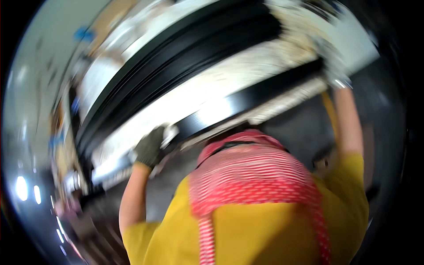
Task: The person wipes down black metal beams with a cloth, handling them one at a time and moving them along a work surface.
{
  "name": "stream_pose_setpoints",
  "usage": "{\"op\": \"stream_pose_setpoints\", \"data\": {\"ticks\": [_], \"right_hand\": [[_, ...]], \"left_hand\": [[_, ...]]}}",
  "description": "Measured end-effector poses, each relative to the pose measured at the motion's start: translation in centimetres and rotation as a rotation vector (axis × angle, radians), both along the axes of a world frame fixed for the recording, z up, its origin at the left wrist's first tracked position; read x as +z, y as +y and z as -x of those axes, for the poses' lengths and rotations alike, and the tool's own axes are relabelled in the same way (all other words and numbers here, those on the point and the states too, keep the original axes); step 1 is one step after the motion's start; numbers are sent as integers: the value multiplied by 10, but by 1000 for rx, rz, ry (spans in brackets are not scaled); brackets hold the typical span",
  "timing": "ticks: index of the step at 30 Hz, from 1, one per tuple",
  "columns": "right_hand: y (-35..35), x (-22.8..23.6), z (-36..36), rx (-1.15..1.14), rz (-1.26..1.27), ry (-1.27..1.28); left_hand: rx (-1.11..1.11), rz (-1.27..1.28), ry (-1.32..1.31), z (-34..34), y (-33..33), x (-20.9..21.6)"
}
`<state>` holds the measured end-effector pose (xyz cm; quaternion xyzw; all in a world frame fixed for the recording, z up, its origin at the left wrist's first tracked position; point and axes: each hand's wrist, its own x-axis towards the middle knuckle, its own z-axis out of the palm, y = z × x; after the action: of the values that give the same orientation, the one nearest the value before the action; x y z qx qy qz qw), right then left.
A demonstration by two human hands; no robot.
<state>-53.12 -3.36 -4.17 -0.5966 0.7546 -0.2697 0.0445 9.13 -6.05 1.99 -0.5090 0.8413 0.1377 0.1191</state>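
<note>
A long, glossy black strip (247,99) lies along the near edge of the pale work surface, slanting up to the right. My left hand (149,147), in a dark grey-green glove, rests over the strip's left part. Its fingers are bent around a small white wad (169,135) that looks like cloth and touches the strip. At the strip's right end is my right hand (330,59), in a pale glove and smeared by motion. Its fingers cannot be made out, nor whether they grip the strip.
Several long black profiles (194,46) lie side by side beyond the strip on the pale, worn work surface (238,66). Blurred clutter stands past them at the far left, with a blue item (84,33) among it. A yellow line (329,110) runs beside my right forearm.
</note>
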Motion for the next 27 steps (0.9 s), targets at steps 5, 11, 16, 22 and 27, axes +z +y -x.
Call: {"op": "stream_pose_setpoints", "data": {"ticks": [5,11,16,22,27], "right_hand": [[3,-53,90,166,194,-743],[-24,-72,111,-120,209,-901],[-31,-62,101,-328,181,-992],[-26,-41,108,-244,289,-1114],[-8,-59,124,-79,175,-308]], "left_hand": [[53,-68,-52,18,-1,12],[53,-168,-77,13,-5,21],[14,-14,-22,3,6,9],[77,252,42,4,26,1],[91,232,-4,17,21,17]]}}
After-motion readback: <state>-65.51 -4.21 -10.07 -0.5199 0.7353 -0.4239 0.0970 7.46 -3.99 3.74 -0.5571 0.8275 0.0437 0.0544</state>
